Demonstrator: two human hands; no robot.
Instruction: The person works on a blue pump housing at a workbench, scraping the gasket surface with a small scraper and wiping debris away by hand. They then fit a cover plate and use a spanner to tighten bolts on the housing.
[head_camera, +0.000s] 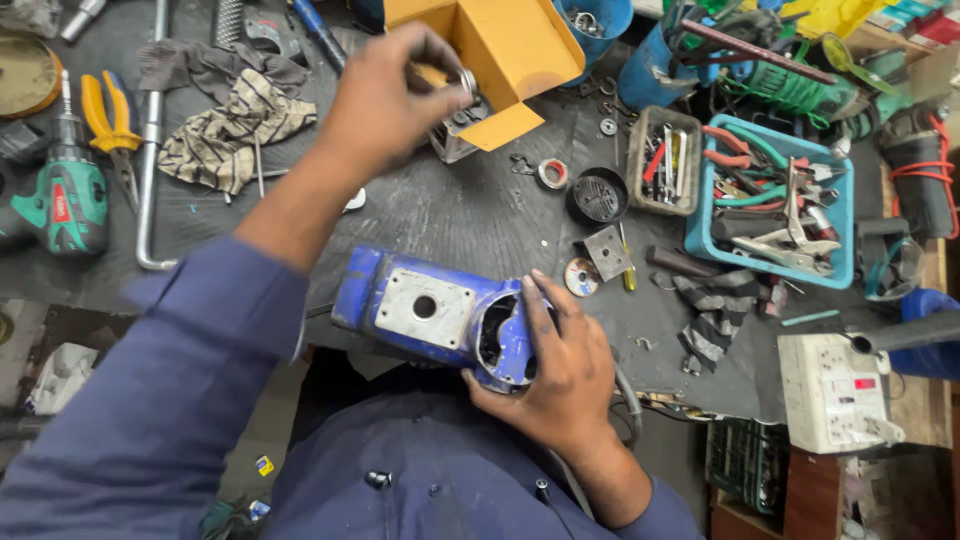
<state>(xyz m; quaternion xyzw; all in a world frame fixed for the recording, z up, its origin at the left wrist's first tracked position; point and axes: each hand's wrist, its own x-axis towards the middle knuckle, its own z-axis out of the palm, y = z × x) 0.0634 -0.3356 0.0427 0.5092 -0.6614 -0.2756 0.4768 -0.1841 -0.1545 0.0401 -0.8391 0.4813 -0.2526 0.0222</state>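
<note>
**Blue housing braced at the bench edge, small part lifted above it**

The blue housing lies on its side at the near edge of the workbench, right against the person's body, most likely so it cannot roll. The right hand wraps its open end, fingers curled over the rim and closed around it. Beyond the housing, the left hand is raised over the bench, fingertips pinched on a small metal ring; I can't tell exactly what the piece is. It hangs just in front of an orange box, which hides a grey metal part behind its flap. Right of the housing sits a blue tray of pliers; far left of it, a green drill, partly cut off. The inside of the housing is too dark to read.
</note>
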